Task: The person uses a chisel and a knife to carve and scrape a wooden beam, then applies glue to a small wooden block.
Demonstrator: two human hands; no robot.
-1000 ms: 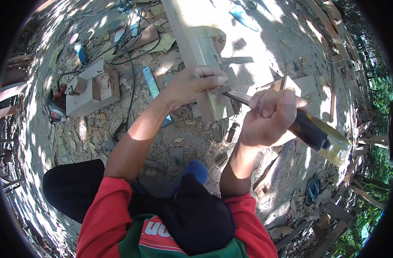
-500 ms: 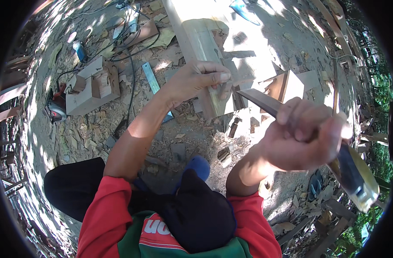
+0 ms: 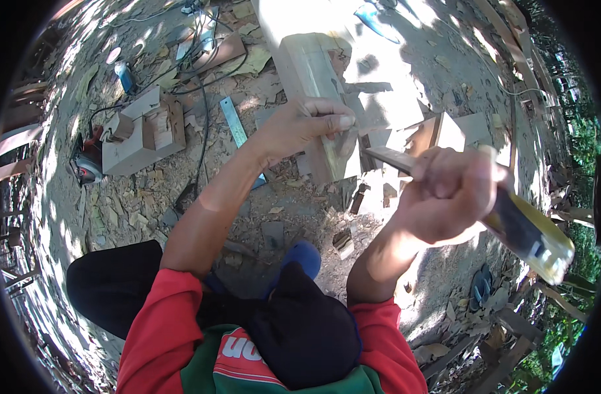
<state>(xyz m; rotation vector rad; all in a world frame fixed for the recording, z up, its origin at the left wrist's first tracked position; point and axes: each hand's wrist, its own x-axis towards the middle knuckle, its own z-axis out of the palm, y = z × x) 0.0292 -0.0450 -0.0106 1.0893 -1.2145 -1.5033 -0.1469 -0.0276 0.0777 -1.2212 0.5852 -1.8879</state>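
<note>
My left hand [image 3: 317, 125] is closed in a pinch over the near end of a thick pale wooden beam [image 3: 310, 75]. Whatever sits between its thumb and fingertips, I cannot make out. To its right, my right hand [image 3: 448, 194] is wrapped round a chisel [image 3: 527, 233], slightly smeared by motion. The flat dark blade points left toward the beam's end, and the yellow-and-black handle sticks out at lower right. Its tip appears close to the beam; whether they touch, I cannot tell.
At left lie a notched wood block [image 3: 142, 134], a red-and-grey power tool [image 3: 87, 157], a blue bottle-like object [image 3: 124, 77] and black cables. A steel ruler [image 3: 233, 121] lies beside the beam. Another cut block [image 3: 438, 134] is at right. Sandals [image 3: 481, 285] and wood scraps litter the ground.
My right hand has moved up and slightly left, and the chisel's handle end has swung upward. The left hand stays in nearly the same place on the beam.
</note>
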